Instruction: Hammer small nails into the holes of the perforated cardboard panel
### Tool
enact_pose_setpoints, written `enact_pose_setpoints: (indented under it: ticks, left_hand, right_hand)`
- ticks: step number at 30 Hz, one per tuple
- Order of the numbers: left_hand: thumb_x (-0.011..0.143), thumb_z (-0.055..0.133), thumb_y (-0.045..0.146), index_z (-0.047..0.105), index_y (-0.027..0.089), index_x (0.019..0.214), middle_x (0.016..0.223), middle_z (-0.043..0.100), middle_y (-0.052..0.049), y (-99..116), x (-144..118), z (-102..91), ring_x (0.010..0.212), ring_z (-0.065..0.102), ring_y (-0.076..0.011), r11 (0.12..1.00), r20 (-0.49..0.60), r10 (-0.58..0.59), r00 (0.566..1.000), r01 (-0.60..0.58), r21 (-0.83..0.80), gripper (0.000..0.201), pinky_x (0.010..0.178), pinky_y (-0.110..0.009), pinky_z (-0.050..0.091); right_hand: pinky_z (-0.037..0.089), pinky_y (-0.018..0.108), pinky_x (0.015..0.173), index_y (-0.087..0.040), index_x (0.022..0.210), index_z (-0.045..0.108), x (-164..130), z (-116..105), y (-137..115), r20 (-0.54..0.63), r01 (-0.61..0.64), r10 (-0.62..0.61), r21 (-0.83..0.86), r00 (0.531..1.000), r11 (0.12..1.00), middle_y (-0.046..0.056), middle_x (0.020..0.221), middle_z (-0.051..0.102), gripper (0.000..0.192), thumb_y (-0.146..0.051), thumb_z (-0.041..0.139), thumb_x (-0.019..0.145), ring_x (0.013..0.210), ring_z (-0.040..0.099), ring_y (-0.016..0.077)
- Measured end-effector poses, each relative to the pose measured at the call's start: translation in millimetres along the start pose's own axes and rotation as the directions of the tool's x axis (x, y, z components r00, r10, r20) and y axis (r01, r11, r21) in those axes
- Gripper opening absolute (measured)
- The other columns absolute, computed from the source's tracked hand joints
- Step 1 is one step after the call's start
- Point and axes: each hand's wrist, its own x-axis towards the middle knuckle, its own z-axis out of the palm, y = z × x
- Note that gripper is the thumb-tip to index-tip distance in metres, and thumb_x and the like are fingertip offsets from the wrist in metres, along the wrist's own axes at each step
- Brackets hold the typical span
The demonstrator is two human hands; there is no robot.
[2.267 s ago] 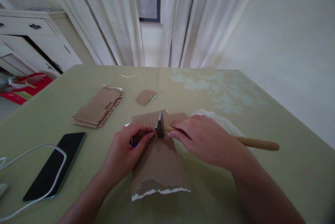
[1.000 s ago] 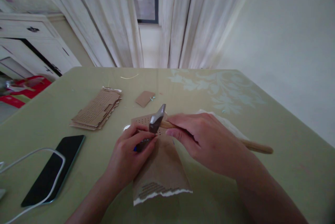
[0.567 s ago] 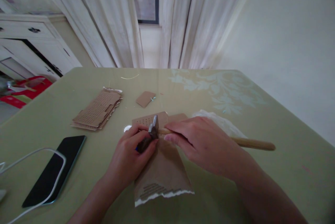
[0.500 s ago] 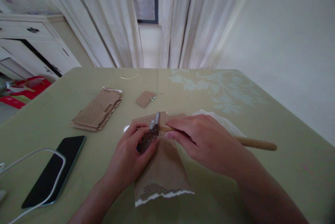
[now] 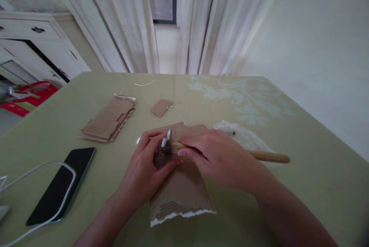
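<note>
Having dropped from its raised tilt, the hammer (image 5: 166, 143) is meeting the punch my left hand (image 5: 147, 168) fingers are clamping on the cardboard (image 5: 180, 185) at six o'clock on the worktop (image 5: 288, 185), my right hand (image 5: 221, 158) fingers gripping its handle.

Phone (image 5: 59, 185) left of cardboard (image 5: 178, 185); stack (image 5: 108, 118) behind.

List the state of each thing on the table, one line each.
Hammer: head down, held by right hand.
Punch: pinched in left hand.
Cardboard: flat, near edge torn.
Stack: perforated, lying flat.
Phone: screen dark, cable across it.
</note>
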Motion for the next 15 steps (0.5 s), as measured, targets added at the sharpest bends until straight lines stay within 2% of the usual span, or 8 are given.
enact_pose_setpoints:
  ticks: [2,5,8,15]
  left_hand:
    - [0.094,0.086,0.049,0.065,0.031,0.144,0.142,0.061,-0.009,0,-1,0.8,0.127,0.069,-0.0307,1.0,-0.016,-0.007,1.0,0.007,-0.01,0.056,0.106,-0.045,0.063]
    - [0.093,0.086,0.051,0.059,0.032,0.153,0.146,0.057,-0.011,-2,-2,2.6,0.131,0.068,-0.0328,1.0,-0.041,-0.024,0.999,0.024,0.001,0.069,0.112,-0.05,0.061]
    - [0.092,0.087,0.052,0.053,0.029,0.159,0.15,0.052,-0.013,-2,-4,4.6,0.134,0.066,-0.0342,0.999,-0.061,-0.044,0.997,0.045,0.023,0.079,0.111,-0.052,0.062]
    - [0.095,0.083,0.049,0.047,0.029,0.165,0.155,0.047,-0.014,-2,-6,6.7,0.138,0.063,-0.0335,0.999,-0.118,-0.041,0.992,0.042,0.003,0.081,0.108,-0.048,0.064]
  right_hand:
    - [0.046,0.035,0.08,-0.024,0.101,0.085,2,2,-1,0.037,0.026,-0.026,0.014,0.999,1.0,0.007,0.1,0.086,0.024,-0.031,0.065,0.113,0.091,0.076,0.0242]
    - [0.047,0.035,0.086,-0.023,0.108,0.085,4,3,-1,-0.001,0.044,-0.044,0.084,0.999,0.995,0.007,0.106,0.086,0.023,-0.03,0.063,0.114,0.098,0.076,0.0245]
    - [0.046,0.034,0.085,-0.023,0.106,0.084,7,6,-2,0.008,0.056,-0.057,0.124,0.998,0.991,0.005,0.105,0.086,0.021,-0.028,0.064,0.114,0.095,0.075,0.0231]
    - [0.043,0.035,0.079,-0.022,0.099,0.081,11,16,-5,0.018,0.071,-0.074,0.105,0.997,0.992,0.004,0.101,0.086,0.024,-0.03,0.065,0.114,0.09,0.075,0.0236]
